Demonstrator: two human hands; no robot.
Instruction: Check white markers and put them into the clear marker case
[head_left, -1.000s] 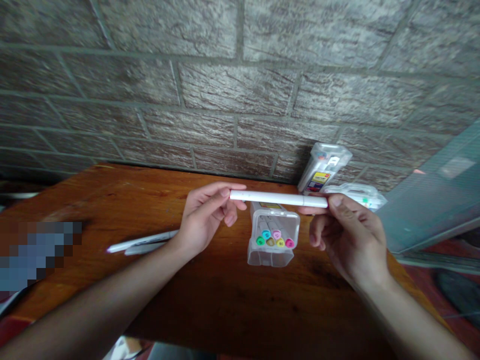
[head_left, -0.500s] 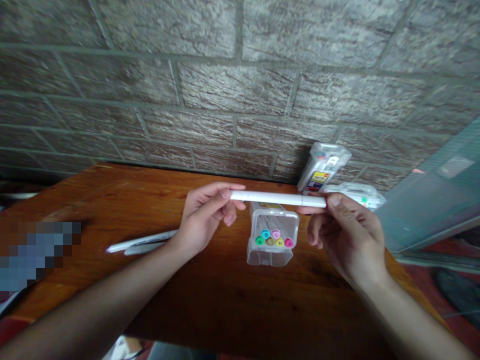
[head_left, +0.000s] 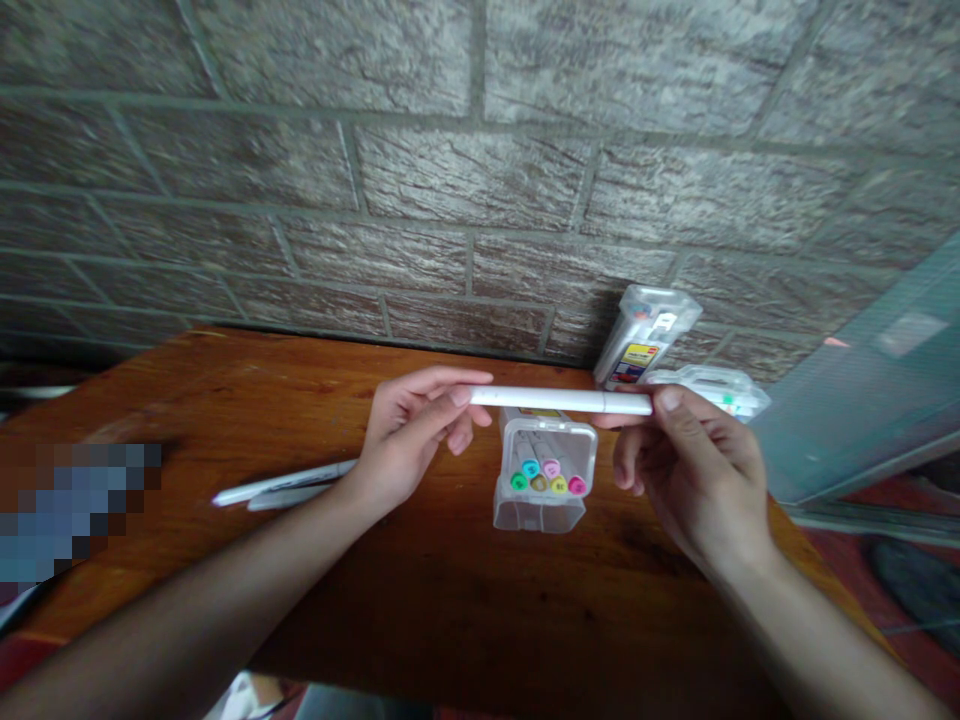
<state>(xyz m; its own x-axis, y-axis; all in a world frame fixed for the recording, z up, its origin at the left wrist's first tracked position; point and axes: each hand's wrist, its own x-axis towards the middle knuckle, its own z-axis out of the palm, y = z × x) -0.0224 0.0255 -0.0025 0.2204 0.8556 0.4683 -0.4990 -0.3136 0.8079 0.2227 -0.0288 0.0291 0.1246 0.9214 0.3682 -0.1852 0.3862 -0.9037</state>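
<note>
A white marker (head_left: 555, 400) stretches nearly level between my two hands, above the table. Its left end is pinched between the thumb and fingers of my left hand (head_left: 412, 430). My right hand (head_left: 701, 470) grips the other end in the same way, thumb on top. Behind and below the marker, an open clear plastic case (head_left: 540, 515) lies on the table with its opening towards me. Several markers with coloured ends (head_left: 539, 482) in green, blue, pink, yellow and brown show inside it. Two loose white markers (head_left: 281, 482) lie on the table by my left forearm.
Another clear marker case (head_left: 637, 340) with a yellow label leans near the brick wall (head_left: 420, 180). A second clear package (head_left: 739, 390) lies beside it, partly behind my right hand. The wooden table (head_left: 450, 620) has a glass panel (head_left: 877, 370) to its right.
My left hand and the left end of the marker have dipped very slightly. Both hands keep their hold, and the cases and loose markers stay where they were.
</note>
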